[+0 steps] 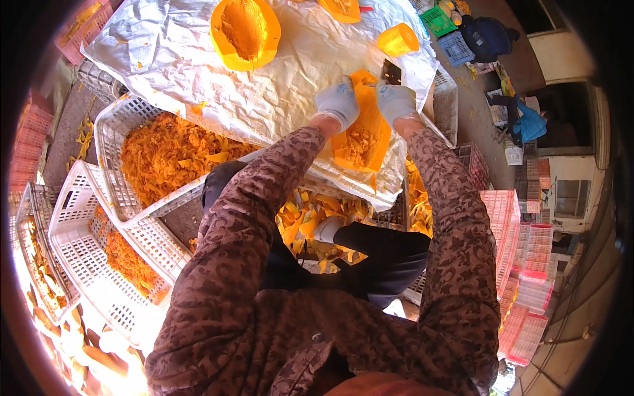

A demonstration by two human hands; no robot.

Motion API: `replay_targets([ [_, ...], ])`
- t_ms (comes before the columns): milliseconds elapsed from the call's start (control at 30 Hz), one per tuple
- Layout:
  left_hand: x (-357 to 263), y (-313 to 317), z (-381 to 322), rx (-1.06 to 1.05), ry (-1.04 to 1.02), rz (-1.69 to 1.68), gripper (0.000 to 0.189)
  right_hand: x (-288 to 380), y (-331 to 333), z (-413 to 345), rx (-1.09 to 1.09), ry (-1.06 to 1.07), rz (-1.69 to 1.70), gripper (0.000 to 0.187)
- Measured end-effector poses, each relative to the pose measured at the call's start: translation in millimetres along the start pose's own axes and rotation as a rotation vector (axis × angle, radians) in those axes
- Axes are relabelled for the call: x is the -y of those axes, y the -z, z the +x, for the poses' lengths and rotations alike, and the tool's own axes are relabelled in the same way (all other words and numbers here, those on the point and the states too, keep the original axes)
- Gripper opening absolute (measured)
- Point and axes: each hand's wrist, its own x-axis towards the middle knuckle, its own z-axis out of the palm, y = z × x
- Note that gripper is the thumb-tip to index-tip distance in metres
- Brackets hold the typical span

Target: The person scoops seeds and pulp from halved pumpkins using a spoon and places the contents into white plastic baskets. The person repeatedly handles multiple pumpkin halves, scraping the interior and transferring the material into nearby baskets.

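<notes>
A hollowed, peeled pumpkin piece (374,116) lies lengthwise between my hands, with stringy pulp in its near end. My left hand (338,101), in a white glove with blue print, is closed at its left edge. My right hand (396,101), gloved alike, is closed at its right edge. Just beyond the right knuckles is a dark, flat rectangular object (392,72) with orange specks; whether that hand holds it is unclear. A small metallic part shows between the hands at the pumpkin's far end. Beneath is a wrinkled white sheet (282,99).
A peeled pumpkin half (245,33) and a pumpkin chunk (398,39) lie farther back. At left, a white plastic crate (110,123) holds orange pulp; another crate (74,232) stands nearer. Pumpkin peelings (309,213) lie below the sheet's front edge. Red crates (500,213) are stacked at right.
</notes>
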Motion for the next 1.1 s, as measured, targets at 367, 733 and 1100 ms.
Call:
replay_targets([
  [367,0,-3,0,-0.071,-0.023,-0.037,0.041,3,32,-100,0.303,0.305,0.091,0.022],
  [733,-7,-5,-9,-0.106,0.015,-0.020,0.048,-22,8,-21,0.120,-0.016,0.130,0.024],
  [1100,-21,-11,-17,0.025,-0.122,0.119,0.056,0,12,-91,0.261,0.073,-0.145,0.026],
])
